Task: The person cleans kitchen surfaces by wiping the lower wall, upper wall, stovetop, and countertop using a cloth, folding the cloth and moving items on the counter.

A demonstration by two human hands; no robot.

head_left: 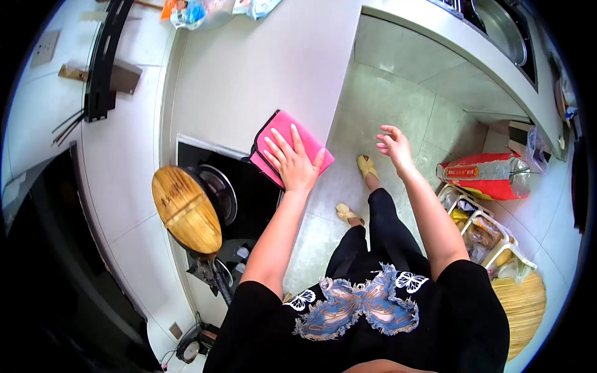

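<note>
A folded pink cloth with black edging [322, 149] lies at the front edge of the pale countertop [261, 62], beside the stove. My left hand [292, 163] rests flat on top of it, fingers spread. Out over the floor, away from the counter, my right hand [394, 147] hangs in the air with its fingers loosely bent and apart, holding nothing.
On the black stove [249, 231] sits a pan with a round wooden lid [186, 208], its handle pointing toward me. Plastic packages [202, 13] lie at the counter's far end. To the right stand a red bag [476, 174] and a white rack [482, 227] with food.
</note>
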